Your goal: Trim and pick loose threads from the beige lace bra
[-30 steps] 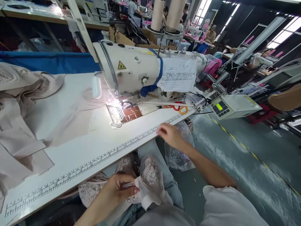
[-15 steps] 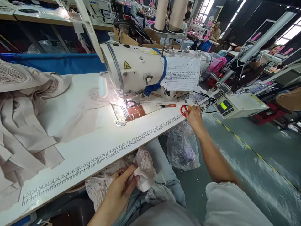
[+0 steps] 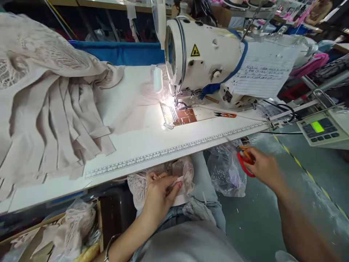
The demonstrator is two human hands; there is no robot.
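My left hand [image 3: 160, 191] pinches a piece of pale lace fabric [image 3: 184, 171] on my lap, just below the front edge of the white sewing table [image 3: 152, 143]. My right hand [image 3: 263, 167] is off the table's right end, above the floor, closed around red-handled scissors [image 3: 244, 160] with an orange loop. The white sewing machine [image 3: 201, 58] stands at the back of the table, its lamp lighting the needle plate [image 3: 177, 114]. A small orange thread snip [image 3: 226, 115] lies on the machine bed.
A heap of beige fabric pieces [image 3: 46, 102] covers the table's left side. A clear plastic bag [image 3: 226, 171] hangs under the table by my knee. A control panel [image 3: 321, 129] with a green screen sits at right. A paper sheet [image 3: 261, 74] is taped on the machine.
My right hand reached to the scissors on the table's right end, took them, and has drawn back toward me below the table edge. My view swung left and down.
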